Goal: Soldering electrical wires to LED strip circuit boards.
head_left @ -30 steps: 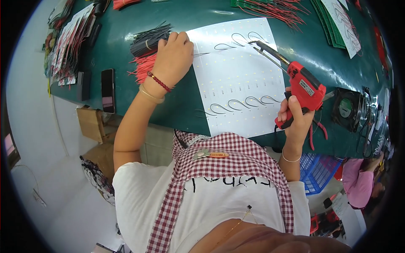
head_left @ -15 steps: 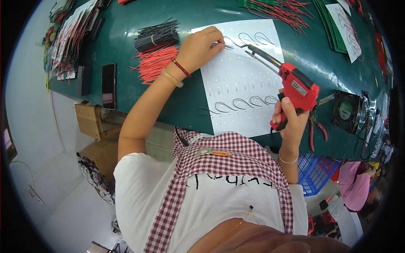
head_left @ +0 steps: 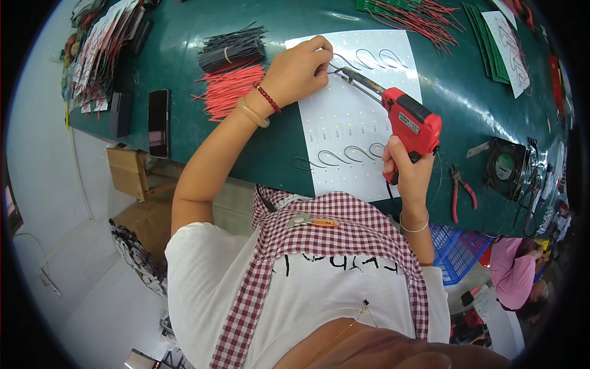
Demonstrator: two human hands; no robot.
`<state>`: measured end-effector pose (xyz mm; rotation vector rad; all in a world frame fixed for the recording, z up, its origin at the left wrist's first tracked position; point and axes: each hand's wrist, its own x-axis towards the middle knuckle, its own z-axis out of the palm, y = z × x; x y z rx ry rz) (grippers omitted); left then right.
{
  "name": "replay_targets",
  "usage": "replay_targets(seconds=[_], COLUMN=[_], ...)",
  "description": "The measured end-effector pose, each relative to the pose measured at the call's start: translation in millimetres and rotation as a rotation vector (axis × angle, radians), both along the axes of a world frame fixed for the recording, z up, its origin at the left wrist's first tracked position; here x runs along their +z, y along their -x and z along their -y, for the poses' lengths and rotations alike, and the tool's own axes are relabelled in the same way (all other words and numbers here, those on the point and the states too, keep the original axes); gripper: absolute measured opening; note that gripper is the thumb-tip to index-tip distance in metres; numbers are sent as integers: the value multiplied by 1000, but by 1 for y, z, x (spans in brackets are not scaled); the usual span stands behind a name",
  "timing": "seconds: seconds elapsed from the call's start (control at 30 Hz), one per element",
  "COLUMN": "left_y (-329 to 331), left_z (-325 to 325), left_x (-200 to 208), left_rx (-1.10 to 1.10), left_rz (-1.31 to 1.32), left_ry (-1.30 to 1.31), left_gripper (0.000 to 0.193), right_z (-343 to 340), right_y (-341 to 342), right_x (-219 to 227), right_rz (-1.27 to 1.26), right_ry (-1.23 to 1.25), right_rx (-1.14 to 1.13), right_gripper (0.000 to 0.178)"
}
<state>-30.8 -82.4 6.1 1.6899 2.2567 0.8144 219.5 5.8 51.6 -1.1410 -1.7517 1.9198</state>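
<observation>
- The right hand (head_left: 409,174) is wrapped tight round the grip of a red soldering gun (head_left: 410,120), fingers fully curled on the handle.
- The gun slants up and left over a white panel (head_left: 344,117); its metal tip (head_left: 342,71) ends just beside the left hand's fingertips.
- The left hand (head_left: 298,71) rests on the panel's upper left corner, fingers pinched together; whether they grip a wire is too small to tell.
- The white panel lies flat on a green table (head_left: 184,67), bearing rows of small dots and curved black wires (head_left: 344,154) near its top and bottom edges.
- A bundle of black wires (head_left: 230,50) tied with a band lies left of the panel, with a loose heap of red wires (head_left: 228,92) just below it.
- A dark phone (head_left: 158,122) lies flat near the table's left edge, with a small black box (head_left: 121,112) beside it.
- Stacked printed cards (head_left: 98,55), white with coloured marks, fan out at the far left corner.
- A white sheet with curved lines (head_left: 510,46) lies on green boards (head_left: 485,37) at the upper right.
- Red-handled pliers (head_left: 461,190) and a black fan (head_left: 507,167) with a round green label sit right of the gun.
- Cardboard boxes (head_left: 129,172) stand under the table on the left; a blue basket (head_left: 458,252) shows under its right side.
</observation>
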Motion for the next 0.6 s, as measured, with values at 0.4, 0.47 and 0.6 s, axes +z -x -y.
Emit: replay_targets(seconds=[0.4, 0.47, 0.6], left_y=[1, -1, 0], left_z=[1, 2, 0], left_x=[1, 0, 0], left_rx=[-36, -36, -34], left_rz=[6, 4, 3], left_ry=[71, 79, 69], left_gripper=[10, 10, 11], right_z=[5, 6, 6], right_y=[-5, -6, -7], right_x=[3, 1, -3], right_rz=[-84, -68, -20], right_ry=[18, 13, 8], right_rx=[-37, -24, -4], right_gripper=[22, 23, 24])
